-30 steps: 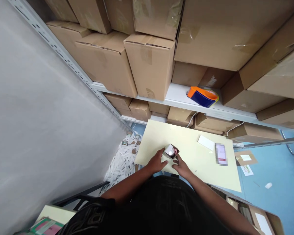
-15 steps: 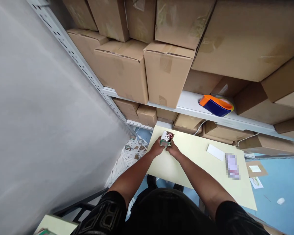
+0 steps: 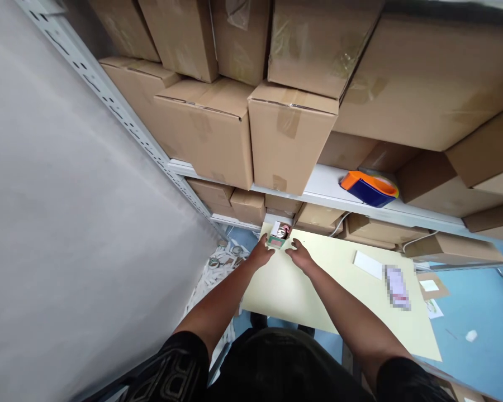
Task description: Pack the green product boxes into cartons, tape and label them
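A small open-topped box [image 3: 277, 242] with a green-and-pink front stands at the table's far left corner. Something shiny and something pink show inside it, too small to name. My left hand [image 3: 260, 254] is at the box's left side, thumb and fingers apart; its fingertips are very near or touching the box. To the right of the box my right hand [image 3: 299, 255] is open, with a gap between its fingers and the box. Both hands lie over the pale yellow table [image 3: 293, 290].
Cardboard boxes [image 3: 291, 139] fill the shelves ahead. An orange-and-blue tape dispenser [image 3: 369, 188] sits on the shelf edge. A white flat piece [image 3: 368, 264] and a blurred-out phone-like object [image 3: 396, 287] lie on the table's right. Paper strips [image 3: 209, 285] cover the floor at left, beside the wall.
The small box, held between both hands before, now stands at the table's far left corner. My hands have spread apart, the right one moving clear of the box. The view has shifted slightly.
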Available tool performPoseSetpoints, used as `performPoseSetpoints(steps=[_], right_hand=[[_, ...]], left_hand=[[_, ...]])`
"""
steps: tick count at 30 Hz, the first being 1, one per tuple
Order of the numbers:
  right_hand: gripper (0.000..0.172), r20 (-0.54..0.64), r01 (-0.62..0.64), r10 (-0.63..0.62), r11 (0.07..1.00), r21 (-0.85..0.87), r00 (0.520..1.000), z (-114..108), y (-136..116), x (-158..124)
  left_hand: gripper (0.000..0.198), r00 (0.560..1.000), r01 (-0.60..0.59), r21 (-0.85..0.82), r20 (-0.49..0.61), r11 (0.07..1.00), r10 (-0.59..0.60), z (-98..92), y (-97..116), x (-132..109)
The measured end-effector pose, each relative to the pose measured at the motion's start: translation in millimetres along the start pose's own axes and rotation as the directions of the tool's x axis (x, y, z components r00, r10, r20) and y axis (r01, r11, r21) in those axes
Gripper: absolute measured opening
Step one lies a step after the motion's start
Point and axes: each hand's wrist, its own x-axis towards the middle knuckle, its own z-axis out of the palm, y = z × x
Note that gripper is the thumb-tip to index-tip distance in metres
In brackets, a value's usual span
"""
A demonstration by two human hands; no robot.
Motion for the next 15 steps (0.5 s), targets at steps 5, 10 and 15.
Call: performPoseSetpoints(steps=[5, 10, 15], right_hand=[[0.048, -0.113, 0.157, -0.159, 0.987, -0.030, 0.981, -69, 20, -67], [0.038, -0.343, 0.164, -0.171, 0.985, -0.048, 0.924, -138, 39, -126], [0.035, -0.484, 0.230, -0.217, 0.973, -0.032, 0.848, -164, 36, -163]], left_hand=[[0.055, 0.991, 0.131, 0.114, -0.022, 0.985, -0.129, -5.1, -36, -50], [0.022, 0.987, 0.112, 0.192, 0.094, 0.975, -0.132, -1.2, -59, -108], [0.015, 0.972, -0.034, 0.306, 0.231, 0.951, -0.039, 10.1, -47, -135]])
